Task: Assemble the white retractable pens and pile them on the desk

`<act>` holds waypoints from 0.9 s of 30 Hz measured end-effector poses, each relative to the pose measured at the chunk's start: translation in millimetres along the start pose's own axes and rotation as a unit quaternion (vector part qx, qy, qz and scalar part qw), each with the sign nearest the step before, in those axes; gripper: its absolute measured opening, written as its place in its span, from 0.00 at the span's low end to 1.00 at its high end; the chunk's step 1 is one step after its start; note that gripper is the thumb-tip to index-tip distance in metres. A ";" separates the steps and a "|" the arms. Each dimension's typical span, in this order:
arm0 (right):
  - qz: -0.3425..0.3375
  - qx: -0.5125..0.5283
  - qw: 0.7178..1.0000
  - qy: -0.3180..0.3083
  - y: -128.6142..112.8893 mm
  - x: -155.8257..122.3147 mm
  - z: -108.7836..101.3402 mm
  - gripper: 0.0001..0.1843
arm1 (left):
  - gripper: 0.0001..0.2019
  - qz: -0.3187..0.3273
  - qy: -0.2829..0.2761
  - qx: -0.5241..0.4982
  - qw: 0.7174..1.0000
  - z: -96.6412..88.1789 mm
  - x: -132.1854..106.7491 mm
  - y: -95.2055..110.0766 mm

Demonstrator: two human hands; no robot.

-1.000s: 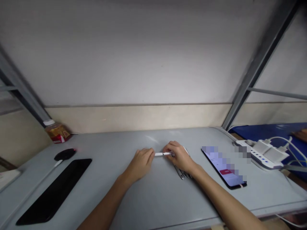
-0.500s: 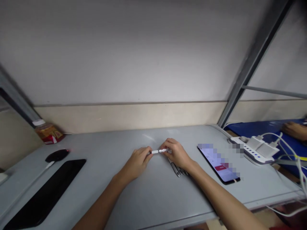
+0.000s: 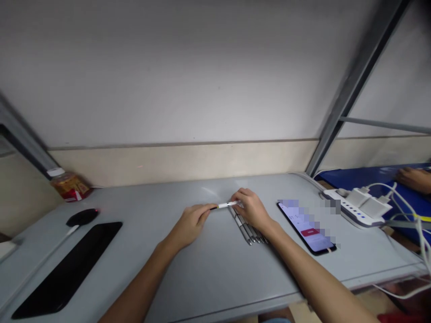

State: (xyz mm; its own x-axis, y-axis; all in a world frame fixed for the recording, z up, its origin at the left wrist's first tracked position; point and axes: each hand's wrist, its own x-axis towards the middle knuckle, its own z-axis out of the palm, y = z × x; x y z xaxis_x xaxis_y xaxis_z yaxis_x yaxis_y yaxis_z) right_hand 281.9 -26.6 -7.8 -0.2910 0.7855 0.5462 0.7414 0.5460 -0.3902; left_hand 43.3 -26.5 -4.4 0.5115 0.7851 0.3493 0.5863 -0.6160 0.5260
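A white pen (image 3: 222,206) with a dark left end is held level between my two hands, just above the desk. My left hand (image 3: 191,223) pinches its dark end with thumb and fingertips. At the other end, my right hand (image 3: 249,210) has its fingers closed round the white part, hiding some of it. Several silver-grey pens (image 3: 246,232) lie side by side on the desk under and beside my right hand, partly covered by the wrist.
On the right lie a lit phone (image 3: 305,226) and a white power strip (image 3: 353,208) with plugs and cables. To the left are a black mat (image 3: 69,269), a black mouse (image 3: 82,217) and a bottle (image 3: 70,186). Another person's hand (image 3: 414,179) rests at far right.
My right hand has risen slightly away from the lying pens, uncovering more of them. My left hand has shifted a little left, so the held pen's dark end now shows.
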 end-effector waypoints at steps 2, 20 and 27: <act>0.033 -0.013 0.999 -0.002 2.7 0.3 -0.8 0.07 | 0.16 -0.011 0.005 0.018 1.000 -1.6 0.5 -2.4; 0.028 0.041 0.999 -0.012 5.3 -0.5 2.5 0.10 | 0.14 -0.034 -0.010 0.071 0.997 0.0 -1.3 -1.9; -0.015 0.050 0.998 -0.029 -2.4 -1.3 5.1 0.10 | 0.16 -0.040 -0.023 0.048 0.998 7.6 -1.6 4.6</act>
State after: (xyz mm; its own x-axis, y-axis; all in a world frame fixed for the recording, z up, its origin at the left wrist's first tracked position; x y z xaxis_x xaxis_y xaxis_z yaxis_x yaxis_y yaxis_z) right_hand 277.4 -27.5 -11.3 -0.3484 0.7823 0.5164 0.6684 0.5936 -0.4482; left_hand 50.0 -31.1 -8.5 0.4867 0.8301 0.2720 0.6827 -0.5557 0.4744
